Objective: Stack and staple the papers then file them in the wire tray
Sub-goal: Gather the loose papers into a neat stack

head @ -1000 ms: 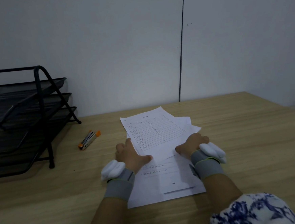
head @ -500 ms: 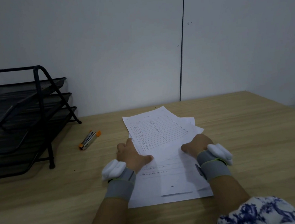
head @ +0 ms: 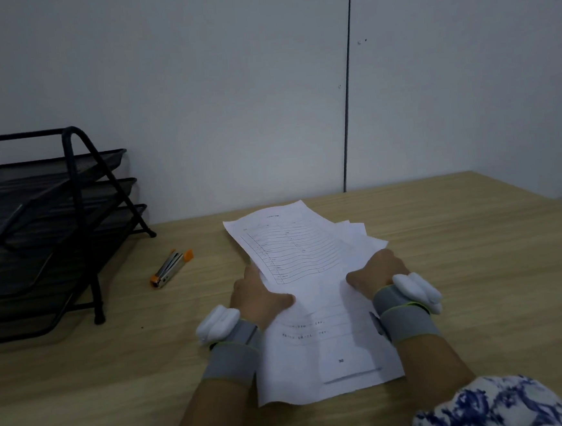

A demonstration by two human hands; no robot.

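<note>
Roughly, head view only, so one pass. My left hand [head: 257, 295] grips the left edge of the papers [head: 313, 297], thumb pressed on top, the other fingers out of sight beneath. My right hand [head: 376, 272] holds the right edge the same way, thumb over, fingers under. Both are clamped on the sheets. The papers lie fanned and skewed in the middle of the desk [head: 478, 264], the far part lifted, the near edge resting on the wood.

Risks, as I judge them:
- Sheets are out of square; a staple driven now would pin them crooked or miss a corner.
- Loose lower sheets could slip out if I lift before tapping the edges even.
- A hard squeeze may crease the top page.
- Stapler [head: 171, 268] lies well to the left, near the wire tray [head: 54, 210]; reaching for it frees one hand and the fan may spread.

Hard to make out:
- How many sheets: several corners show, count unclear.
- Print on the pages is too small to read.
- Tray runs off the left edge; its tiers are dark, contents uncertain.
- Fingers under the paper are hidden.
</note>
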